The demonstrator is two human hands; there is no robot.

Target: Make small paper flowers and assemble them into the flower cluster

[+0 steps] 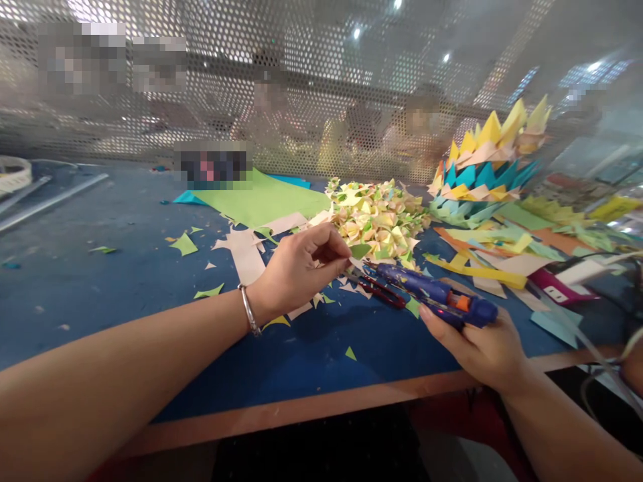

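My left hand (306, 271), with a silver bracelet at its wrist, pinches a small pale paper piece (355, 262) between thumb and fingertips. A blue glue gun (426, 288) is held in my right hand (482, 345), its nozzle pointing left, close beside that piece. Under the gun and left fingertips lies a pair of dark red scissors (384, 292). Just beyond is a heap of small folded paper pieces in cream, yellow and green (384, 217). Pale paper strips (246, 258) and green scraps (185, 244) lie around my left hand.
Large green sheets (261, 197) lie at the back of the blue table (125, 288). A tiered spiky paper structure (482, 174) stands back right. Coloured strips (507, 274), a magenta power strip (560, 288) and cables are at right. A perforated metal screen (301, 100) rises behind.
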